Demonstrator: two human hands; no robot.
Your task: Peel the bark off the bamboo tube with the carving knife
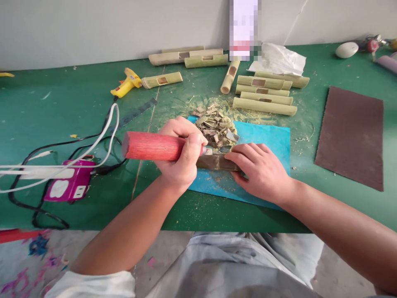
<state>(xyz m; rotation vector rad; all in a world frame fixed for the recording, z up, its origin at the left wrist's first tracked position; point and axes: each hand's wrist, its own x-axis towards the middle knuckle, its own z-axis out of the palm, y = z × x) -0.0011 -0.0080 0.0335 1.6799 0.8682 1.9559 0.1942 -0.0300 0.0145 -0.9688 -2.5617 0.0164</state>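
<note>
The left hand point(182, 165), at the centre of the frame, is wrapped round a red handle point(151, 146); just right of it, the right hand point(262, 170) clasps a brown tube point(218, 162) over a blue sheet point(263, 136). Chips point(215, 128) are heaped just above the tube. Farther out on the green bench point(77, 107), pale bamboo tubes point(265, 106) lie upper right of centre, a yellow glue gun point(125, 85) upper left.

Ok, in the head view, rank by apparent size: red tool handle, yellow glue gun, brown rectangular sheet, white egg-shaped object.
1. Brown rectangular sheet
2. Red tool handle
3. Yellow glue gun
4. White egg-shaped object
</note>
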